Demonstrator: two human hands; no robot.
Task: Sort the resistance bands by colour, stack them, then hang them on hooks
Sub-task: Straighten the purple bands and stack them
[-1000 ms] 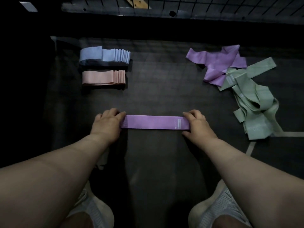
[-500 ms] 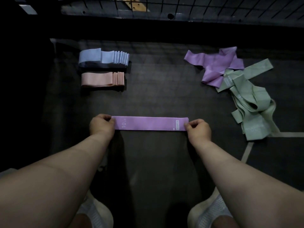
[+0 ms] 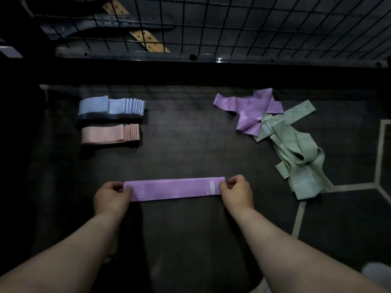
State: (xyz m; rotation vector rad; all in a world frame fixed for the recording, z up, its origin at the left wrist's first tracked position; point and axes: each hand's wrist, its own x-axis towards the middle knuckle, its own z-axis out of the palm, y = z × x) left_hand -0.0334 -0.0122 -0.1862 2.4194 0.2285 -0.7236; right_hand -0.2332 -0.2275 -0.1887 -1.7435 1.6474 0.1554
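Note:
A purple band [image 3: 175,188] lies flat and straight across the dark mat in front of me. My left hand [image 3: 112,196] pinches its left end and my right hand [image 3: 237,192] pinches its right end. At the far left sit two neat stacks: blue bands [image 3: 110,106] and, just in front of them, pink bands [image 3: 110,134]. At the far right lies a loose heap of purple bands [image 3: 249,111], overlapping a tangle of green bands [image 3: 296,153].
The dark mat [image 3: 190,144] covers the floor, with pale tile lines [image 3: 351,187] at the right. A black wire grid panel [image 3: 254,24] stands beyond the mat's far edge. A white shoe [image 3: 376,273] shows at the bottom right.
My hands went from pressing on the band's ends to pinching them and drew apart, so the band now lies stretched out full length. The view has tilted up, showing more of the grid.

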